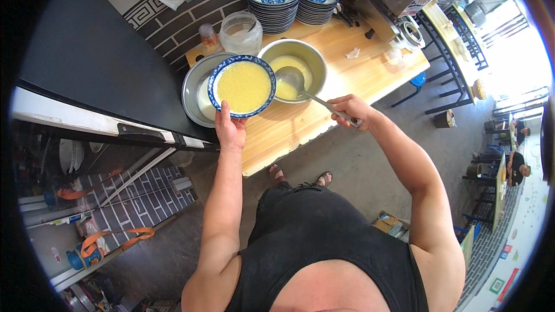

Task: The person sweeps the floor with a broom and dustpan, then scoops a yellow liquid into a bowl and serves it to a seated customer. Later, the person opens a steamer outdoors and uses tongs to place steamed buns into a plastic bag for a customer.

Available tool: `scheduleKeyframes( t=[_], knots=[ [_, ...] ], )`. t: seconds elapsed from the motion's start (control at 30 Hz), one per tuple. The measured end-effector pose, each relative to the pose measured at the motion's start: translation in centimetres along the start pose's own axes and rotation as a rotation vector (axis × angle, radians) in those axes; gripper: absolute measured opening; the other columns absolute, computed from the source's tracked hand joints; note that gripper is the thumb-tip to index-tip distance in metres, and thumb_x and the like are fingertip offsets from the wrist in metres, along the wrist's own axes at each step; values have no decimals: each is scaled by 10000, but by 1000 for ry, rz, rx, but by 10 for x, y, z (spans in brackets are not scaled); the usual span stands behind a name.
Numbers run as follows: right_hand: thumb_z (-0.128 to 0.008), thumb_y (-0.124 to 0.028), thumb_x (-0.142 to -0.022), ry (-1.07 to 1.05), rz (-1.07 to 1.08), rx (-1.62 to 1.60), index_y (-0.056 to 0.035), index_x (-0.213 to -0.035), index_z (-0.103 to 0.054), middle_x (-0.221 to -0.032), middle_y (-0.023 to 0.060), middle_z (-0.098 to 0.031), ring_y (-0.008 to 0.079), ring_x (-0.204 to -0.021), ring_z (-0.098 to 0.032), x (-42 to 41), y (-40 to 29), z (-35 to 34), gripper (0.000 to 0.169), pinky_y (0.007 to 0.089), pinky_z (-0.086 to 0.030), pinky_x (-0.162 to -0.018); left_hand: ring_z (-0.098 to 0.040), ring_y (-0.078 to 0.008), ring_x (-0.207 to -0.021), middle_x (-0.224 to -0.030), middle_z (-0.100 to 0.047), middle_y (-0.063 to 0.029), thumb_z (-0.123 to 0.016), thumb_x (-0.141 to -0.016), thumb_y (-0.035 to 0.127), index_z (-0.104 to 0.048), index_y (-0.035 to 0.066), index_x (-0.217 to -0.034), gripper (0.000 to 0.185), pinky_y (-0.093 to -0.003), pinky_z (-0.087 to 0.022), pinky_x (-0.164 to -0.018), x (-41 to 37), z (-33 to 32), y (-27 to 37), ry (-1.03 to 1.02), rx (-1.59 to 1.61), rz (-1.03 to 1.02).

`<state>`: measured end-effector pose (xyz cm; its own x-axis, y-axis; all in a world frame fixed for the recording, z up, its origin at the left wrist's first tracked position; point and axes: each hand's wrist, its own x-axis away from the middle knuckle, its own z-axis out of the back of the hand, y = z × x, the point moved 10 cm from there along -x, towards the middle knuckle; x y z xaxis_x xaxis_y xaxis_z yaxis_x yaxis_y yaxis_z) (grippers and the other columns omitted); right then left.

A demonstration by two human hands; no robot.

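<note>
My left hand (230, 129) grips the near rim of a blue-and-white bowl (211, 91), thumb on top. Yellow porridge-like food (243, 86) fills the bowl nearly to its patterned rim. It is held above a metal basin (190, 106) of white contents, which it partly covers. To its right stands a deep metal pot (318, 67) with more of the yellow food in it. My right hand (352, 112) is closed around the handle of a metal ladle (291, 79), whose round head rests in the pot at the food's surface.
Two stacks of blue-patterned bowls (273, 11) stand against the brick-patterned wall. Beside them are a clear jar (241, 32) with a utensil and a small container (210, 39). A crumpled tissue (353, 53) lies on the wooden table (368, 73). Seated people (516, 169) are far right.
</note>
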<state>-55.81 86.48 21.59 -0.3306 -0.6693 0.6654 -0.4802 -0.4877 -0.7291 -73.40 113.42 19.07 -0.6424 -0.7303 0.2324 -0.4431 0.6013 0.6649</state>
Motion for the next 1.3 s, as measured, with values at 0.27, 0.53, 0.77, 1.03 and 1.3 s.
scheduleKeyframes(
  t=[0.27, 0.53, 0.77, 1.03, 1.3],
  knots=[
    [-451, -34, -883, 95, 33, -274, 85, -1319, -350, -751, 103, -550, 89, -498, -486, 13, -6, -18, 463, 200, -406, -373, -583, -218, -1004, -1176, -562, -82, -545, -909, 326, -466, 84, -1219, 402, -356, -528, -754, -5, 11, 8, 7, 2, -49],
    [-428, -22, -888, 99, 176, -233, 83, -1330, -333, -755, 95, -535, 76, -477, -459, 85, -83, -24, 465, 190, -388, -365, -587, -190, -963, -1152, -568, -54, -578, -891, 322, -477, 112, -1220, 403, -335, -528, -692, -7, -7, -2, -21, -10, -15],
    [-442, -67, -892, 102, 183, -104, 48, -1334, -366, -740, 69, -544, 77, -475, -485, 111, -96, -45, 463, 200, -384, -364, -608, -164, -920, -1098, -589, -38, -605, -879, 303, -499, 135, -1163, 346, -330, -544, -686, -12, -22, -39, -27, 24, 99],
    [-425, -71, -892, 234, 374, 515, 18, -1351, -362, -635, 58, -513, 130, -461, -492, 126, -90, -69, 472, 265, -417, -430, -605, -208, -971, -1121, -580, -74, -598, -874, 350, -466, 88, -1207, 445, -367, -565, -718, -12, -38, -59, -84, 1, 123],
    [-468, -44, -874, 423, 717, 1237, 6, -1324, -388, -843, 228, -556, 351, -651, -576, 139, -67, -75, 460, 370, -476, -570, -595, -186, -970, -1122, -576, -49, -628, -857, 331, -485, 118, -1192, 422, -333, -552, -709, -12, -42, -59, -119, 54, 132]
  ],
)
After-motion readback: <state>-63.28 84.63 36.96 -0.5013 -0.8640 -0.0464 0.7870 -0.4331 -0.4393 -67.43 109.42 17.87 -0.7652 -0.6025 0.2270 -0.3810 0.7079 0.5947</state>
